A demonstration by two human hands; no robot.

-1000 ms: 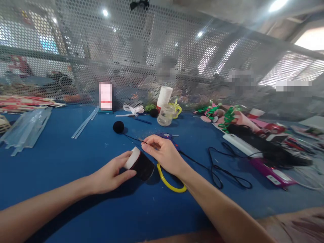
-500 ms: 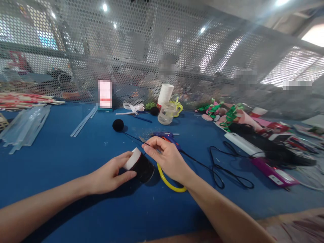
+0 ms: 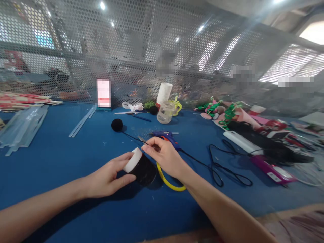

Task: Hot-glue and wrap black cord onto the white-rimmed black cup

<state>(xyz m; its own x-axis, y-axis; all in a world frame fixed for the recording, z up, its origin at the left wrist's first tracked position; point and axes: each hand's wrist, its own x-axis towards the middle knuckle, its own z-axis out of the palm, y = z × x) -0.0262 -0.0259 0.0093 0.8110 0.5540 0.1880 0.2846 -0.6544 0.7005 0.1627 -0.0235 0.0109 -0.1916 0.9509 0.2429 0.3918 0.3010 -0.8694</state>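
Paper cup (image 3: 145, 171), left hand (image 3: 111, 177) gripping; black cord (image 3: 130, 135), right hand (image 3: 164, 155) pinching.
Glue gun (image 3: 159, 134) partly behind; jar (image 3: 164, 115) toward bench's (image 3: 93, 148) far edge.

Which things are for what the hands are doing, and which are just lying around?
Seem to be in use:
black-and-white cup, held in the left hand
black string, at the fingertips of the right hand
black ball, at the string's far end

Seem to be just lying about:
clear jar
stacked white cups
blue glue gun, though it might belong; no hand holds it
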